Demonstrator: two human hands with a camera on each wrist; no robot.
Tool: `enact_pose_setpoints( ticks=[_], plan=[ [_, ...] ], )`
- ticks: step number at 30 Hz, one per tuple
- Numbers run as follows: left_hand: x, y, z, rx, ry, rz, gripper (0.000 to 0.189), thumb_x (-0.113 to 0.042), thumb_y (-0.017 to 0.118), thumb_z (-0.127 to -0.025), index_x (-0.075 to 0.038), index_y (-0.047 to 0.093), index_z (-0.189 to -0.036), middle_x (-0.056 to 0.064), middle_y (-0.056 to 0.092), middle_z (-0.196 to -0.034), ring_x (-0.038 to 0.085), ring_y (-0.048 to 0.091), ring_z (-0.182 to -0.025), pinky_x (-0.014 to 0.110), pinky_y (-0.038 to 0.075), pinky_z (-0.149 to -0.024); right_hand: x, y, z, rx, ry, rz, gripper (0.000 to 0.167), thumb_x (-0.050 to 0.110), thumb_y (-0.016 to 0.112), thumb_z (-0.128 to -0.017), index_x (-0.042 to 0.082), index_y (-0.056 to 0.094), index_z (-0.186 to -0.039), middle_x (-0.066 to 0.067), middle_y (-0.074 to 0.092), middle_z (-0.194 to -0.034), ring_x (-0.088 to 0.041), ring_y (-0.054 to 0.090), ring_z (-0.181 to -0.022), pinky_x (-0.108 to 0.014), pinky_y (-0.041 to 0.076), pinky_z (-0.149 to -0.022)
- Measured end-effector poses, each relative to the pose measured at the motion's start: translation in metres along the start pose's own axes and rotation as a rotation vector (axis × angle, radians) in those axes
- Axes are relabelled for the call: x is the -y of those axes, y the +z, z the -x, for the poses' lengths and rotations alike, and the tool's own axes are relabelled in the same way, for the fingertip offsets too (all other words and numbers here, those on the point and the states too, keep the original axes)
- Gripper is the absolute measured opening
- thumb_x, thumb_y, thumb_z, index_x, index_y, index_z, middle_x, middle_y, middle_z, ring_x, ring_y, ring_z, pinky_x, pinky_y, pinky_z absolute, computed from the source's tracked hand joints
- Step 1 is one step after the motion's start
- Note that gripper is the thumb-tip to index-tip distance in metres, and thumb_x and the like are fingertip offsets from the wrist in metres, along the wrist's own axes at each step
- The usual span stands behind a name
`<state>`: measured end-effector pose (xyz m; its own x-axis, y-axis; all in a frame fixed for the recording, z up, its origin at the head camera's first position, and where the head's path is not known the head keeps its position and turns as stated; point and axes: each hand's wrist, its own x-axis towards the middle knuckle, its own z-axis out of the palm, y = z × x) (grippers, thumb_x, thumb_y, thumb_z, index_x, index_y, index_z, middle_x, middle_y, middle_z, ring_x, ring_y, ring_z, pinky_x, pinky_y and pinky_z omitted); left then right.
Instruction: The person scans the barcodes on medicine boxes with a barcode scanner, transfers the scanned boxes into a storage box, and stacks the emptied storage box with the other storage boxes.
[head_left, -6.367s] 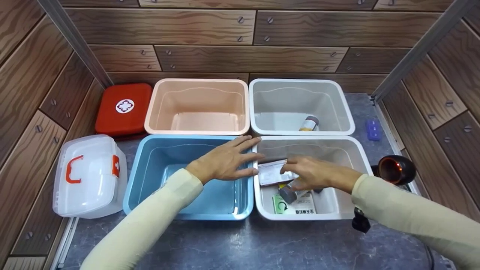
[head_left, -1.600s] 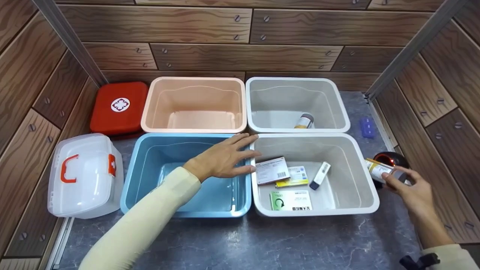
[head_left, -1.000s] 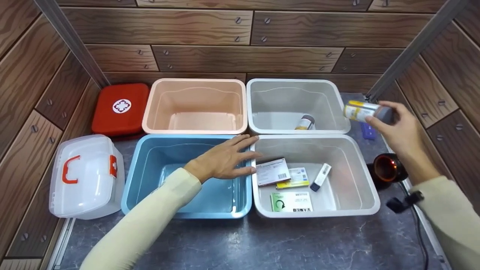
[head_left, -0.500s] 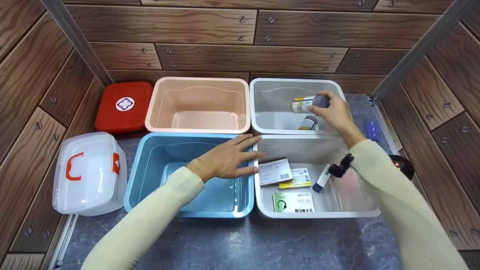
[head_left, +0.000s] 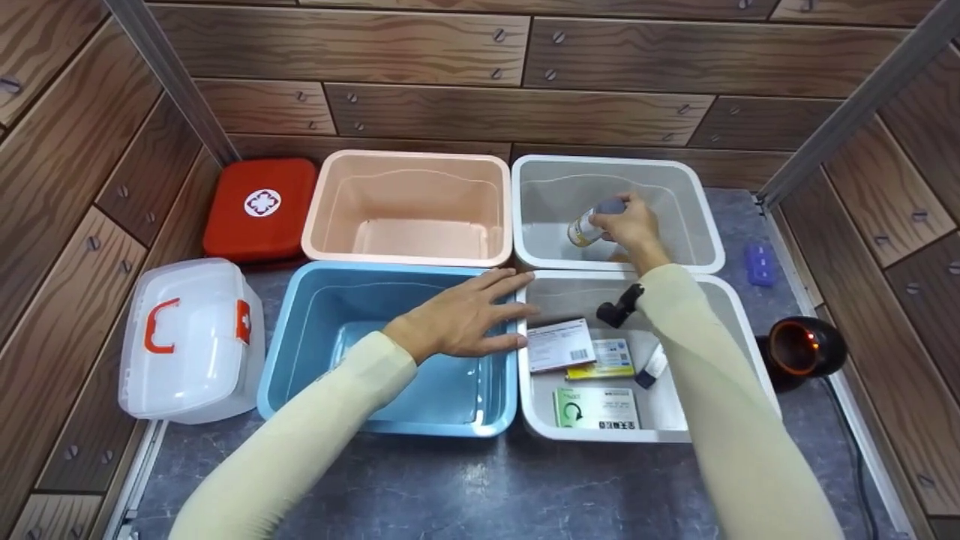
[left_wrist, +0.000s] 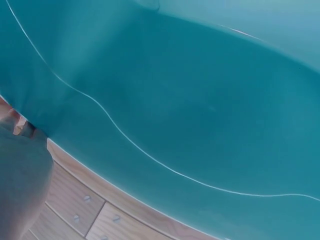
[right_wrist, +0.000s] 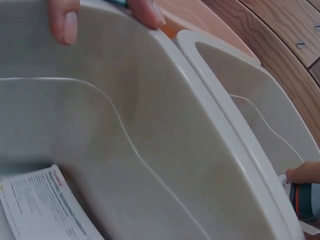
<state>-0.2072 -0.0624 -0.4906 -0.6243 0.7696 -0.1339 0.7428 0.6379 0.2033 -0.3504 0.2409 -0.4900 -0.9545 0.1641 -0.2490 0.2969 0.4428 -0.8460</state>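
Note:
My right hand [head_left: 636,225] grips a pill bottle [head_left: 585,227] with a dark cap and a white-and-yellow label. It is tilted inside the back right grey-white bin [head_left: 709,206]. Below it a second bottle [head_left: 619,256] lies in that bin, mostly hidden by the hand. In the right wrist view, the held bottle [right_wrist: 304,201] shows at the right edge. My left hand [head_left: 465,315] rests with spread fingers across the meeting rims of the blue bin [head_left: 279,352] and the front right white bin [head_left: 739,315]. Its fingertips [right_wrist: 70,27] show at the top of the right wrist view.
The front right bin holds several medicine boxes, among them a white box [head_left: 561,345] and a green-and-white box [head_left: 596,408]. A black scanner [head_left: 806,349] glows red at right. A peach bin [head_left: 311,206], red case [head_left: 259,210] and clear first-aid box [head_left: 187,345] stand left.
My right hand took the bottle from the front right bin, held it at the scanner, then carried it left and down into the back right bin. My left hand stayed on the rims.

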Motion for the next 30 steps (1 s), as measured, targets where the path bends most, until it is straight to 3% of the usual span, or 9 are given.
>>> enact_pose_setpoints(
  ticks=[3,7,14,19,22,30],
  plan=[
    [-0.001,0.000,-0.002,0.000,0.012,-0.004,0.067,-0.070,0.034,-0.111,-0.037,0.041,-0.169,0.000,0.009,-0.186,0.029,0.009,-0.172,0.044,0.017,-0.139,0.000,0.003,0.001,-0.007,0.018,-0.114,0.075,0.003,0.071,-0.101,-0.001,0.034,-0.166,-0.030,0.043,-0.164,-0.036,0.062,-0.135,-0.034,0.059,-0.111],
    [0.000,0.001,-0.001,-0.009,0.011,-0.007,0.067,-0.070,0.035,-0.111,-0.037,0.042,-0.169,0.000,0.009,-0.186,0.029,0.010,-0.172,0.044,0.018,-0.139,0.002,0.003,0.003,0.010,-0.031,-0.238,0.067,0.001,0.066,-0.103,-0.001,0.039,-0.165,-0.027,0.047,-0.160,-0.027,0.066,-0.125,-0.034,0.056,-0.115],
    [0.003,0.002,0.003,-0.033,0.036,0.008,0.064,-0.066,0.038,-0.113,-0.033,0.045,-0.168,0.003,0.013,-0.185,0.031,0.013,-0.172,0.045,0.020,-0.139,-0.006,-0.013,0.013,0.024,-0.193,-0.236,0.049,-0.001,0.065,-0.102,-0.009,0.054,-0.149,-0.002,0.064,-0.123,-0.010,0.068,-0.107,-0.020,0.061,-0.099],
    [0.003,0.003,0.003,-0.020,0.013,0.012,0.066,-0.069,0.037,-0.112,-0.034,0.044,-0.168,0.000,0.011,-0.186,0.030,0.012,-0.172,0.045,0.019,-0.139,-0.016,-0.026,0.036,0.132,-0.309,-0.233,0.045,0.000,0.066,-0.104,-0.013,0.055,-0.145,0.005,0.066,-0.117,-0.010,0.069,-0.109,-0.022,0.063,-0.094],
    [0.003,0.004,0.003,-0.016,0.016,0.017,0.066,-0.069,0.037,-0.112,-0.034,0.044,-0.168,0.000,0.011,-0.186,0.030,0.011,-0.172,0.045,0.019,-0.139,-0.022,-0.031,0.056,0.206,-0.334,-0.208,0.045,0.002,0.070,-0.103,-0.011,0.056,-0.144,0.003,0.068,-0.118,-0.014,0.071,-0.105,-0.026,0.066,-0.089],
    [0.003,0.003,0.002,-0.019,0.015,0.023,0.067,-0.069,0.037,-0.112,-0.034,0.044,-0.168,0.000,0.012,-0.186,0.030,0.011,-0.172,0.046,0.020,-0.139,-0.036,-0.029,0.101,0.487,-0.367,-0.026,0.040,0.004,0.074,-0.101,-0.010,0.063,-0.136,-0.020,0.072,-0.119,-0.019,0.075,-0.097,-0.040,0.069,-0.079]
  ],
)
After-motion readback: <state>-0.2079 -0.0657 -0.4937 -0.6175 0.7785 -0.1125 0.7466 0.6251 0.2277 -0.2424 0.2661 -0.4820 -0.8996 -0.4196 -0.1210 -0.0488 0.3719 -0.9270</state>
